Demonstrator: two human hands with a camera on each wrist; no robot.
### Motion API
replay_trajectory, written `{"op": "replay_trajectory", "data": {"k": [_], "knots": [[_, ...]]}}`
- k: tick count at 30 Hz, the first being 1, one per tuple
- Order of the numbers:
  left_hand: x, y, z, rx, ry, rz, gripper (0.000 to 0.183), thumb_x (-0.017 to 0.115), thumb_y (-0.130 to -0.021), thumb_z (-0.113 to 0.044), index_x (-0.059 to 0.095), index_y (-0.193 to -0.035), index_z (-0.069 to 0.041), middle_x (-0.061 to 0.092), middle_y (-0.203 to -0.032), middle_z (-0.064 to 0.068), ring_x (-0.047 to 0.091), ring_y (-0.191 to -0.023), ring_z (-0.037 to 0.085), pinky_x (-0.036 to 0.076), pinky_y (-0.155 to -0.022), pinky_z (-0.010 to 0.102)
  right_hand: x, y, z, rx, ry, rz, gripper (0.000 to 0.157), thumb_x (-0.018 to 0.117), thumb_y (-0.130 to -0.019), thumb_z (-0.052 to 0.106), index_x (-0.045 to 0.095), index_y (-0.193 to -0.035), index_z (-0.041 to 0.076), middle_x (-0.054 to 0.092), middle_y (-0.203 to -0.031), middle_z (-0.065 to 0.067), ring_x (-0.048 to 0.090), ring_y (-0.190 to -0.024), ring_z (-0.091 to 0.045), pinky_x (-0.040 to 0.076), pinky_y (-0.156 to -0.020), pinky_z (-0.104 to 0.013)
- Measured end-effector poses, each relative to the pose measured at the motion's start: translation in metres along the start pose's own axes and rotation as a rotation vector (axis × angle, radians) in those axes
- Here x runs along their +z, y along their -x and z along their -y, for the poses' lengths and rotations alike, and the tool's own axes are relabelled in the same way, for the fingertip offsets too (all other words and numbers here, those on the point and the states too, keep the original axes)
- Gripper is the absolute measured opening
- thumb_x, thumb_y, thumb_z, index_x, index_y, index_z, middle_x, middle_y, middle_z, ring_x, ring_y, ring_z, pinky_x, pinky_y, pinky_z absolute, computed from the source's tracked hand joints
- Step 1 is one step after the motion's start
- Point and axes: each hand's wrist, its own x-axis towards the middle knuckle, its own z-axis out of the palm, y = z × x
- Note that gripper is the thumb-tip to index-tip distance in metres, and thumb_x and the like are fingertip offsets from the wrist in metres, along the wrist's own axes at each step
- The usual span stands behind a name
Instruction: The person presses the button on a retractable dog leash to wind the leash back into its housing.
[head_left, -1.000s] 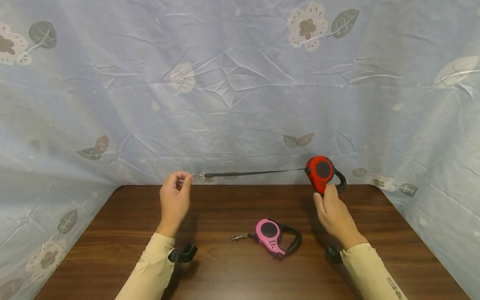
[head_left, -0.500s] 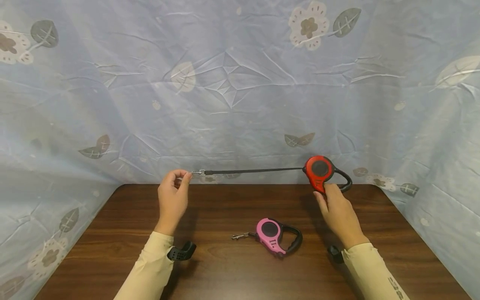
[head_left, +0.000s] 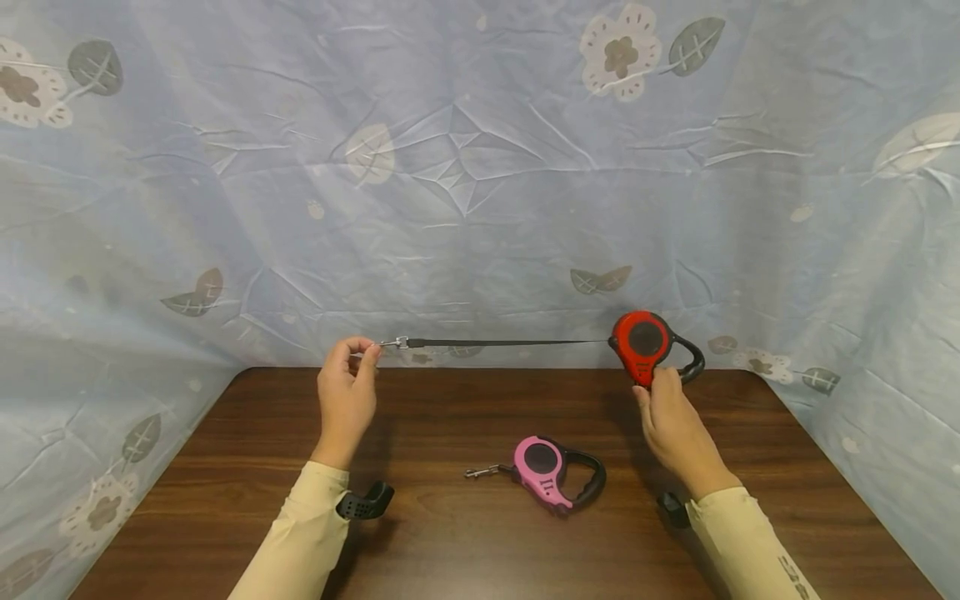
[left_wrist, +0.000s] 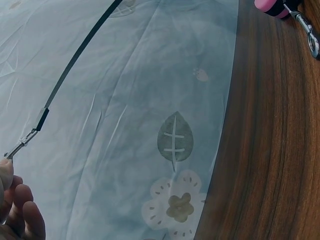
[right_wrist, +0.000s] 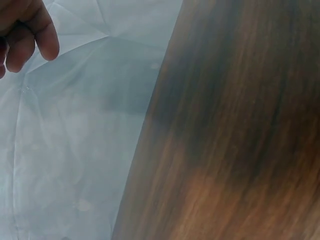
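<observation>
My left hand (head_left: 348, 400) pinches the end of a metal snap clip (head_left: 395, 342) between thumb and forefinger; the left wrist view shows the same clip (left_wrist: 22, 142) at its left edge. From the clip a black leash strap (head_left: 495, 342) runs taut, almost level, to a red retractable dog leash (head_left: 642, 346). My right hand (head_left: 678, 425) holds the red leash by its lower end, above the table's far part. Only some fingers (right_wrist: 45, 37) show in the right wrist view, and the leash is out of that frame. Both hands are raised off the table.
A pink retractable leash (head_left: 543, 475) with a black handle lies on the brown wooden table (head_left: 450, 550), its metal clip (head_left: 482, 472) pointing left. Pale blue floral cloth (head_left: 480, 233) hangs behind the table and along both sides.
My left hand has risen slightly with the clip. The red leash has turned a little in my right hand, and the strap has become nearly level. The pink leash lies still.
</observation>
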Motion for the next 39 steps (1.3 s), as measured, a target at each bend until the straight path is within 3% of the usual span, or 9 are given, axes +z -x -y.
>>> {"op": "replay_trajectory", "data": {"k": [6,19,29,39], "knots": [[0.0011,0.0011,0.0003,0.011,0.007,0.011,0.014,0.07,-0.1,-0.012,0.066,-0.099,0.001,0.065,-0.092,0.014,0.054,-0.07,0.007,0.041,-0.059,0.016,-0.0011,0.002,0.0002,0.051,-0.008,0.015,0.019,0.048,-0.104,0.008,0.042,-0.112,-0.007,0.04,-0.098,-0.016,0.044,-0.071,-0.023,0.044,-0.064,-0.043],[0.0005,0.0021,-0.0009,0.008,0.011,0.02,0.015,0.07,-0.1,-0.014,0.066,-0.1,0.001,0.065,-0.087,0.013,0.055,-0.069,0.01,0.042,-0.059,0.017,-0.002,0.0011,0.0003,-0.038,0.071,-0.248,0.011,0.059,-0.093,0.011,0.053,-0.094,0.001,0.047,-0.082,-0.009,0.041,-0.057,-0.019,0.04,-0.049,-0.038],[0.0021,0.0028,-0.0022,-0.008,0.008,0.038,0.015,0.07,-0.1,-0.014,0.066,-0.1,0.0,0.065,-0.089,0.012,0.054,-0.07,0.011,0.041,-0.058,0.018,0.0,0.0023,0.0042,0.06,0.022,-0.147,0.012,0.052,-0.099,0.007,0.045,-0.098,-0.003,0.038,-0.088,-0.013,0.042,-0.061,-0.025,0.042,-0.056,-0.047],[0.0016,0.0027,-0.002,0.004,0.004,0.038,0.016,0.07,-0.1,-0.016,0.066,-0.1,0.0,0.065,-0.089,0.012,0.054,-0.07,0.012,0.041,-0.058,0.018,0.0036,0.0039,0.002,0.003,0.044,-0.155,0.018,0.055,-0.104,0.009,0.045,-0.107,-0.005,0.044,-0.092,-0.017,0.045,-0.061,-0.027,0.045,-0.054,-0.049]]}}
